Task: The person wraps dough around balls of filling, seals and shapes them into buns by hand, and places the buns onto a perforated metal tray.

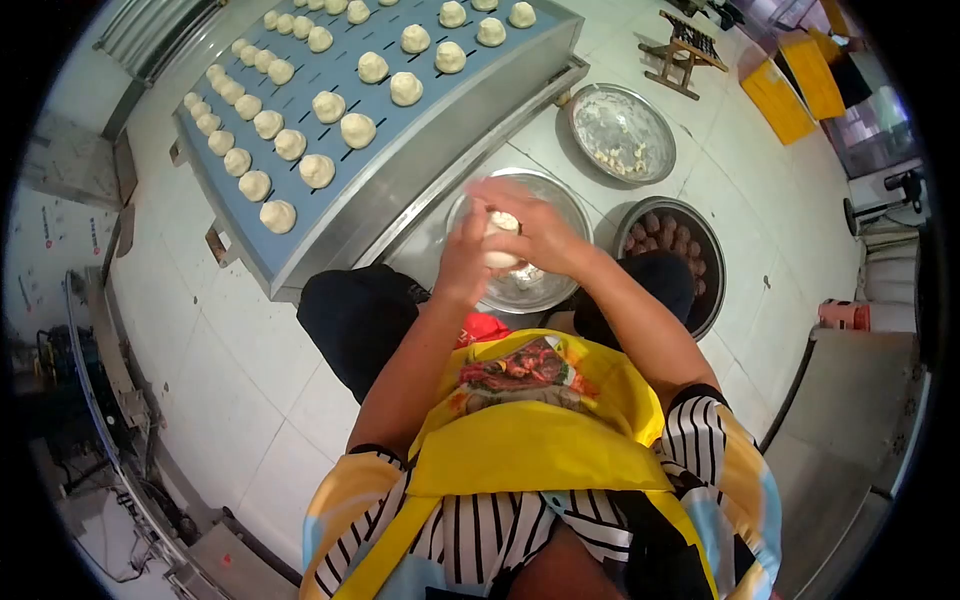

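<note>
Above a steel bowl (pixel 572 212) between my knees, both hands are cupped round a pale dough ball (pixel 500 258). My left hand (pixel 463 258) is wrapped along its left side. From the right, my right hand (pixel 545 236) curls over it, its fingertips smeared by motion. Some whitish material shows in the bowl beneath, partly hidden by my hands. To the left, shaped dough balls (pixel 317 170) sit in rows on a blue slotted tray surface (pixel 330 68).
A floury metal basin (pixel 622 130) with dough scraps stands ahead on the tiled floor. At my right knee is a round pot (pixel 712 240) of brownish balls. Farther off are a small folding stool (pixel 684 52) and yellow boxes (pixel 778 100). Metal equipment (pixel 840 450) lines the right side.
</note>
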The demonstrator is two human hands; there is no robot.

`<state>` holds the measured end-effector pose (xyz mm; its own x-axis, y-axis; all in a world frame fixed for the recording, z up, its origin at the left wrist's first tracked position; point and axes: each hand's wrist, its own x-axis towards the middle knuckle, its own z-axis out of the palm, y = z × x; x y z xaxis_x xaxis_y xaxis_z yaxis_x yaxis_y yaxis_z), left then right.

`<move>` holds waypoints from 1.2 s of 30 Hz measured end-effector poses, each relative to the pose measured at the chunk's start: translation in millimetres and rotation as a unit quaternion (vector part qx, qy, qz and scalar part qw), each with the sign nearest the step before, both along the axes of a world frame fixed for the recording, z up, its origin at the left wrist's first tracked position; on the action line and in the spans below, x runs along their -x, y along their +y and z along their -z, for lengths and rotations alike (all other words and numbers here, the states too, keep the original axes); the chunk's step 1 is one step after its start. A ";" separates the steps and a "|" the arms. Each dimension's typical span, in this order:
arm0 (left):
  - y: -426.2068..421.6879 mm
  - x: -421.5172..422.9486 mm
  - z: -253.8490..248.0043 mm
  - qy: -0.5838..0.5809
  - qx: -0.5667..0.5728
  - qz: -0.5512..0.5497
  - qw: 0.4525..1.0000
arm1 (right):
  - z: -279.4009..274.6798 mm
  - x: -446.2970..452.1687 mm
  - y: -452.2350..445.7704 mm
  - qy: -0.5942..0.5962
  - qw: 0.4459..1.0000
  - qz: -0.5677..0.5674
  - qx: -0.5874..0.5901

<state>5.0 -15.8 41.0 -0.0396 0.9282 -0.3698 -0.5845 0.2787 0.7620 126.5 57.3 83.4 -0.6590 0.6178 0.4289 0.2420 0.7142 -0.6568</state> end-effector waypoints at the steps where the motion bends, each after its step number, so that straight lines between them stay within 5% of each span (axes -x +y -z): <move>1: 1.8 3.0 7.5 0.032 -0.024 -0.026 0.999 | -0.7 -0.6 0.8 0.011 0.997 0.017 -0.081; 4: 4.7 2.2 5.7 0.109 -0.075 -0.097 0.986 | -0.9 -5.6 -4.9 -0.027 0.977 0.111 -0.182; 7: 9.6 -3.2 17.0 0.200 -0.118 -0.147 0.962 | -9.0 -5.9 -15.9 -0.144 0.976 0.111 -0.117; 11: 8.8 -3.3 10.8 0.225 -0.122 -0.178 0.950 | -5.7 -4.2 -9.4 -0.088 0.978 0.081 -0.171; 14: 4.6 13.1 -6.8 -0.108 0.039 -0.072 0.991 | -7.4 -10.5 -3.8 -0.067 0.981 0.008 -0.180; 15: 2.4 20.1 -0.9 -0.195 0.006 0.059 0.979 | -9.3 -12.2 -3.6 -0.074 0.980 -0.017 -0.182; 17: 3.8 32.1 26.3 -0.350 -0.061 0.312 0.881 | -17.6 -13.9 1.0 -0.072 0.980 -0.032 -0.181; 18: 8.2 32.0 43.5 -0.418 -0.095 0.331 0.840 | -23.0 -14.6 4.0 -0.062 0.982 -0.022 -0.178; 20: -0.4 3.0 5.1 -0.138 -0.129 0.095 0.977 | -25.2 -19.5 8.9 -0.038 0.985 0.000 -0.169; 23: 0.3 -3.4 -12.0 -0.059 -0.184 -0.027 0.981 | -34.9 -21.4 10.2 -0.030 0.985 -0.014 -0.172; 25: -12.4 13.2 -30.4 -0.279 -0.101 0.028 0.954 | -40.3 -20.2 6.6 -0.026 0.983 -0.051 -0.173; 26: -5.4 24.6 -11.0 -0.362 -0.062 0.175 0.913 | -42.8 -18.6 5.9 -0.035 0.982 -0.068 -0.174; 29: 4.5 28.3 26.6 -0.377 -0.129 0.232 0.887 | -44.3 -20.0 5.2 -0.054 0.990 -0.018 -0.127; 30: -2.3 21.7 -3.8 -0.187 -0.143 0.125 0.964 | -42.7 -22.0 5.7 -0.059 0.993 0.018 -0.101; 31: -1.4 19.6 -8.0 0.028 -0.214 0.060 0.975 | -39.0 -23.8 4.6 -0.036 0.997 0.042 -0.044; 33: 3.1 19.2 -14.2 0.444 -0.320 -0.075 0.834 | -26.2 -21.5 5.3 0.015 0.994 0.089 0.068; 36: 4.9 25.2 -24.7 0.682 -0.398 -0.090 0.607 | -5.2 -16.1 15.9 0.102 0.936 0.088 0.326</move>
